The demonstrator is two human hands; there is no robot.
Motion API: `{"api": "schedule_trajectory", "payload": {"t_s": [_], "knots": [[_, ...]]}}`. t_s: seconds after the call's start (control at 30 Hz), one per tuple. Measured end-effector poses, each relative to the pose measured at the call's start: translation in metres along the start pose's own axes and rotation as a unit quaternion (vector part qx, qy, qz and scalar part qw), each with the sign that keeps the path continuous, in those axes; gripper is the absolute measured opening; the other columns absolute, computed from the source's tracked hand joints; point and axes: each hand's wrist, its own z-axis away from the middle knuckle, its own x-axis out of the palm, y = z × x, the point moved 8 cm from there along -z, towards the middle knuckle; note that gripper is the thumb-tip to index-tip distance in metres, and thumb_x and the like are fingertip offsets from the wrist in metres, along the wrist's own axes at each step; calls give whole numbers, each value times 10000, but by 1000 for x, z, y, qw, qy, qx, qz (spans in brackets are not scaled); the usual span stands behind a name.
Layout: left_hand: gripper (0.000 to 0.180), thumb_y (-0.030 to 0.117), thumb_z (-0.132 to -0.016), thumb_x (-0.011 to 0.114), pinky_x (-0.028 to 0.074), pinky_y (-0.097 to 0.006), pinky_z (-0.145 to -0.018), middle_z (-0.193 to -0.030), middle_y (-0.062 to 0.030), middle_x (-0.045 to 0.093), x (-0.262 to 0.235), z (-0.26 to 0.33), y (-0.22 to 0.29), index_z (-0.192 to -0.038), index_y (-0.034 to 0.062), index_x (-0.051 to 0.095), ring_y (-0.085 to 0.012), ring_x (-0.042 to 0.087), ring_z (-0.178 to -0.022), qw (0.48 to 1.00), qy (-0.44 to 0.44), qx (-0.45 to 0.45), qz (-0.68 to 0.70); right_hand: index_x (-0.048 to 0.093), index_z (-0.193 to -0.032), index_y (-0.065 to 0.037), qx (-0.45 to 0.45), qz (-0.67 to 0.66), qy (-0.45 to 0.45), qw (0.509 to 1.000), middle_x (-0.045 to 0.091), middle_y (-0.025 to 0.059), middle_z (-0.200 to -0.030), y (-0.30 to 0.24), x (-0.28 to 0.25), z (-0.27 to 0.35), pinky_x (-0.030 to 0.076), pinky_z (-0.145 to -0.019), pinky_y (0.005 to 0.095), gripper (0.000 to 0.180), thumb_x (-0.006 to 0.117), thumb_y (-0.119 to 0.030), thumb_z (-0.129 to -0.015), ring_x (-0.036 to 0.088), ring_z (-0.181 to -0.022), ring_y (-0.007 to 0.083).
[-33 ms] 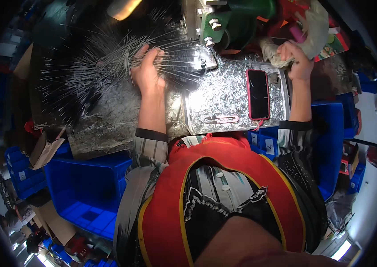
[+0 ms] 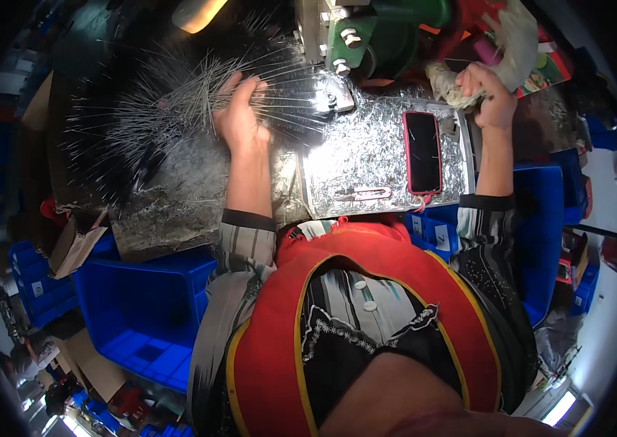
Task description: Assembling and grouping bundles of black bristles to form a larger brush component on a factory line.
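A large fan of thin metal wires (image 2: 170, 109) spreads over the left side of the bench. My left hand (image 2: 241, 120) is curled among them at their right side, with wires between its thumb and fingers. Several wire ends reach toward a small metal block (image 2: 334, 98) under the green machine (image 2: 388, 36). At the right, my right hand (image 2: 489, 95) is closed round the lower end of a curved handle wrapped in pale cloth (image 2: 518, 36). The fingertips of my left hand are partly hidden by the wires.
A phone in a red case (image 2: 423, 153) and a small cutter-like tool (image 2: 363, 194) lie on the foil-covered bench top (image 2: 367, 153). Blue bins stand below the bench, left (image 2: 141, 306) and right (image 2: 538, 240). A lamp (image 2: 199, 13) hangs at the top.
My right hand has shifted very slightly to the right. My left hand and the wires look unchanged.
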Motion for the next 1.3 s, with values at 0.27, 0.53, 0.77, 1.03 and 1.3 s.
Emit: {"api": "schedule_trajectory", "payload": {"t_s": [0.27,0.53,0.77,1.03,1.3], "knots": [[304,-120,-660,572,535,-284,-618,-820,-196,569,0,-1,-3,-953,-138,493,-236,592,-669,999,40,21,28,477,-518,-44,205,24,10,978,440,60,-468,-26,2,-22,402,-526,283,231,576,-116,-714,488,-485,173],[285,-122,-675,568,542,-289,-629,-841,-207,571,0,2,0,-949,-136,491,-247,594,-682,998,50,25,31,494,-633,15,-208,166,0,964,434,61,-511,-9,11,10,434,-542,324,112,513,-19,-739,457,-464,173],[303,-117,-704,550,541,-319,-677,-859,-223,566,11,-2,-6,-992,-124,455,-281,600,-729,997,-48,-38,45,522,-588,18,40,-29,12,999,467,74,-505,7,-10,-6,440,-569,328,149,535,-21,-731,479,-474,186],[261,-119,-708,527,545,-318,-635,-849,-214,572,6,-2,-11,-963,-112,472,-288,611,-693,998,-7,-21,64,443,-478,-45,163,21,41,986,431,55,-465,-10,-8,-11,396,-549,284,275,575,-104,-712,478,-487,173],[294,-111,-711,532,543,-306,-621,-838,-207,581,6,-4,-10,-993,-105,452,-273,615,-707,999,-16,-17,47,447,-486,-47,201,33,28,979,441,62,-470,-19,0,-18,393,-538,282,267,583,-119,-704,492,-502,177]]}}
